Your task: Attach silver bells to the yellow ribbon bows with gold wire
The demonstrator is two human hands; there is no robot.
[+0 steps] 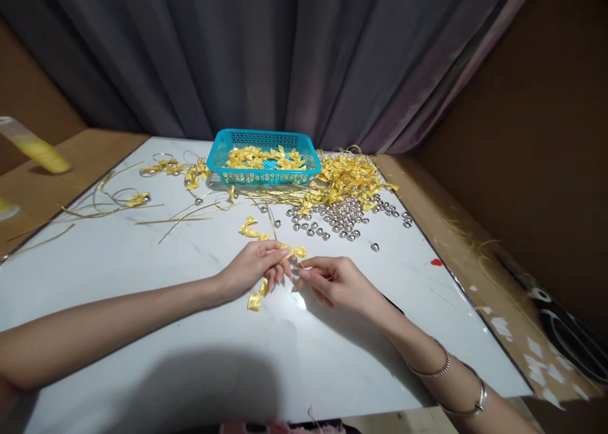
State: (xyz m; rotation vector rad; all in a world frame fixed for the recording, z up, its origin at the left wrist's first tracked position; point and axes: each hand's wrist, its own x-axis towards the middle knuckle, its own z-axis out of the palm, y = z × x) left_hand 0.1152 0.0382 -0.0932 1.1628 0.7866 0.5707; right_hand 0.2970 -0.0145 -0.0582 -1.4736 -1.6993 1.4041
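Over the white table (142,263), head view: in the left hand (259,263), a yellow bow (299,251) pinched by thumb and fingers. Just beside, in the right hand (339,282), seemingly a thin thread (302,265) between narrowed fingertips. Nearer the body, a loose ribbon piece (256,298). Best to grip the bow's knot firmly, draw the thread gently, spare the loops from crushing.

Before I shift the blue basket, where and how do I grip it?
I'd take the basket by its rim at both short ends, coming from above. It stands upright and the rim spreads wider than the base, giving an edge to hook. A heap of bows crowds the right end, so a low sideways approach there looks awkward.
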